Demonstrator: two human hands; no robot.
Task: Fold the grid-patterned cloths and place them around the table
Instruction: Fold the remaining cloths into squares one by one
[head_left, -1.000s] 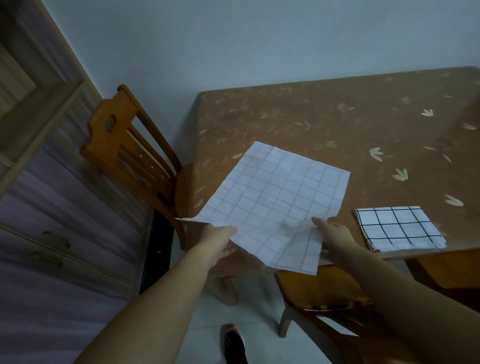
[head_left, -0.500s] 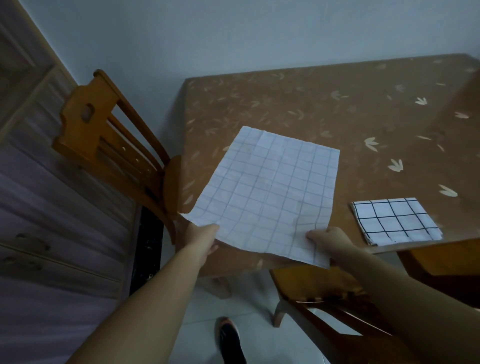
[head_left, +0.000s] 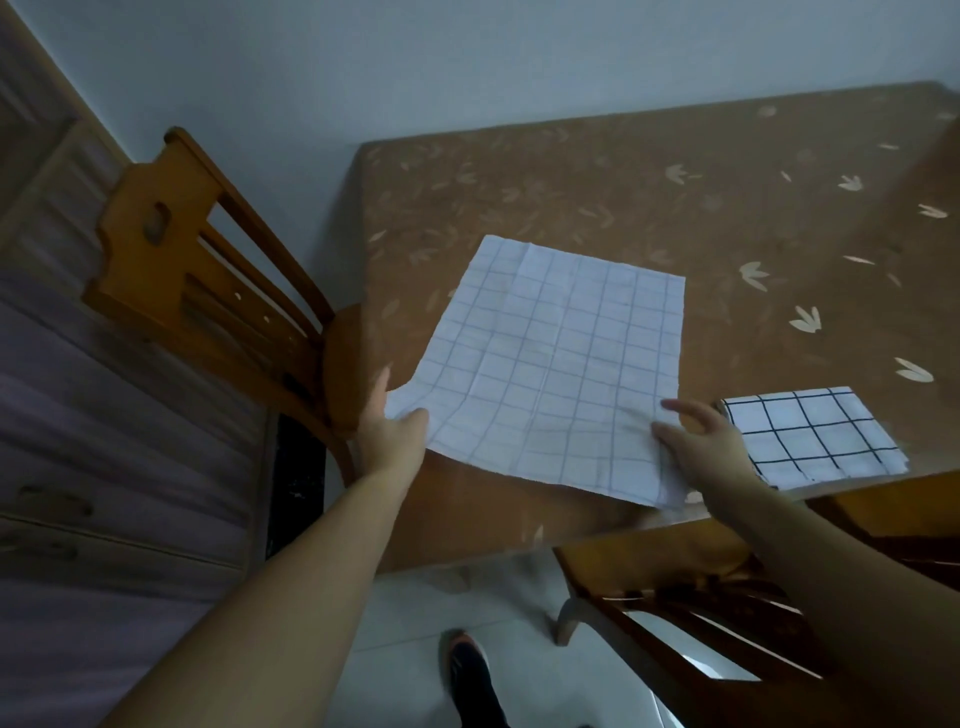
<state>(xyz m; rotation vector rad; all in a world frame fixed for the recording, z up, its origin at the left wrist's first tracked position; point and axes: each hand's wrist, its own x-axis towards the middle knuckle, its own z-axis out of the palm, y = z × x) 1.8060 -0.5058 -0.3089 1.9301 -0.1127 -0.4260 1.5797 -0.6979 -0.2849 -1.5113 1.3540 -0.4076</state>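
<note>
- head view, the step: the light grid cloth lies spread open on the near left part of the worktop, its near edge lifted a little and reaching the worktop's front edge. i judge this to be the laying-out just ahead of the first fold.
- head view, the grips: the left hand pinches the near left corner, thumb on top and the other fingers at or under the cloth's edge. the right hand sits over the near right corner with fingers spread and loosely bent. i cannot tell whether it is gripping the cloth or only resting on it.
- head view, the rest of the task: a folded cloth with darker grid lines lies flat just to the right, close to the front edge and apart from the open one.
- head view, next move: it likely calls for both near corners to be carried over to the far corners, edges matched, without dragging the cloth off the worktop.
- head view, hard to see: the right-hand fingertips are blurred, the left fingers under the cloth are hidden, the worktop's right side is cut off, and a chair stands at its left end.
</note>
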